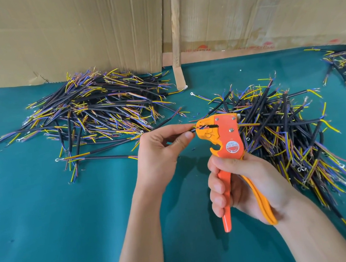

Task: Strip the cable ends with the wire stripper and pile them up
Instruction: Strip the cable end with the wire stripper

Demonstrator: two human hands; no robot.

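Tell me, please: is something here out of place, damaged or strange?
Nothing is damaged. Small oddities only: one cable with a ring terminal lies alone between the left pile and the right pile, and tiny insulation bits lie scattered on the green cloth near the wire stripper.

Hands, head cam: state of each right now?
Left hand: pinching a cable end fed into the wire stripper head.
Right hand: curled round the stripper's handles.
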